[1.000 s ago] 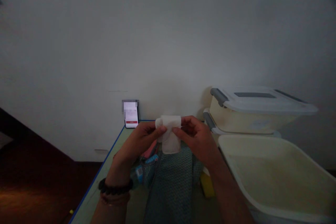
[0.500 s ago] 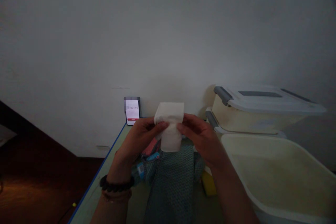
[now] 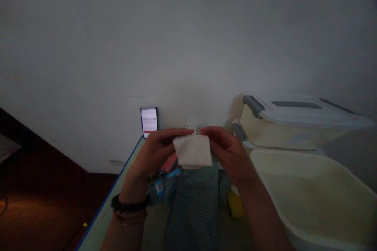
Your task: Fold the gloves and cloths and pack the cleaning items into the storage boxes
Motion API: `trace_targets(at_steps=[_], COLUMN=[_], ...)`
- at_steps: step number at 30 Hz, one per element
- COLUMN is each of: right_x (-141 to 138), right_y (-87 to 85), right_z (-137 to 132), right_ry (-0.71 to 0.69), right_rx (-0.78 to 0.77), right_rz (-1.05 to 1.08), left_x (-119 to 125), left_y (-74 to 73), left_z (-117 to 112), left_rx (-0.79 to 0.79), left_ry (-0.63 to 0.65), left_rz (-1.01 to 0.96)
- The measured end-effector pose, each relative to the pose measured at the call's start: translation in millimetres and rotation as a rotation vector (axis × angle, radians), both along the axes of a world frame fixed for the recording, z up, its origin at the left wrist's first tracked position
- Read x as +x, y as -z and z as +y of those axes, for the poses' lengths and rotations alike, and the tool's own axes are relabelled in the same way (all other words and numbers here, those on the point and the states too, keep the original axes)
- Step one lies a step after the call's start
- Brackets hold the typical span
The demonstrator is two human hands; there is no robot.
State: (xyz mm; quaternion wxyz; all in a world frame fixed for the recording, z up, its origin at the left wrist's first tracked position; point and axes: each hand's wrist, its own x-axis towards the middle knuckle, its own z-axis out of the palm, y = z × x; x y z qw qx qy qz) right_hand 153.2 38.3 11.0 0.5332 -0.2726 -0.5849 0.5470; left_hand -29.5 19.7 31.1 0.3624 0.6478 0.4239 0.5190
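Between my two hands is a folded white cloth point(image 3: 194, 150), perhaps a paper napkin, held above the table with its broad flap facing me. My left hand point(image 3: 157, 151) grips its left side, thumb and fingers closed. On the other side my right hand point(image 3: 228, 153) pinches the right edge, and the fingertips of both hands meet near the top fold. Part of the fingers is hidden behind the white piece. Directly beneath lies a grey-green textured fabric point(image 3: 194, 204), stretching toward me. A dark beaded bracelet point(image 3: 129, 205) circles my left wrist.
A phone point(image 3: 149, 122) showing a timer leans on the wall at the back left. To the right are an open cream bin point(image 3: 309, 196) and a lidded storage box point(image 3: 288, 129). Something yellow point(image 3: 235, 206) and a pink item point(image 3: 169, 163) lie beside the fabric.
The upper flap of the white piece has been folded down toward me over its lower part. My fingertips have come closer together at its top.
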Motion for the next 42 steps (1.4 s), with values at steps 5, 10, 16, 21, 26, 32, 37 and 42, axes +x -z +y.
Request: trace_targets(at_steps=[5, 10, 16, 21, 26, 32, 37, 42], right_x=[-0.4, -2.5, -2.6, -1.6, -1.4, -4.7, -3.8, -2.0], right_y=[0.6, -2.5, -0.3, 1.8, -1.0, -3.2, -3.1, -1.1], right_z=[0.4, 0.1, 0.5, 2.8, 1.2, -0.2, 0.1, 0.2], right_ry=[-0.102, -0.044, -0.011, -0.043, -0.067, -0.003, 0.062, 0.086], right_rx=[-0.07, -0.065, -0.117, -0.151, -0.149, -0.167, -0.208, -0.2], right_rz=[0.022, -0.018, -0.006, 0.032, 0.064, 0.01, -0.008, -0.003], left_x=[2.4, 0.4, -3.8, -4.8, -6.3, -3.3, -2.4, -7.4], left_y=[-0.8, -2.7, -4.0, -1.9, 0.1, -0.8, 1.7, 4.8], left_z=[-0.8, -1.5, -0.9, -1.2, 0.1, 2.2, 0.9, 1.5], left_rx=[0.022, 0.084, 0.209, 0.235, 0.295, 0.297, 0.131, -0.032], left_ry=[-0.072, -0.042, -0.006, -0.031, -0.039, -0.028, -0.022, 0.049], left_rz=[-0.035, -0.042, 0.033, 0.092, 0.113, 0.148, 0.094, 0.002])
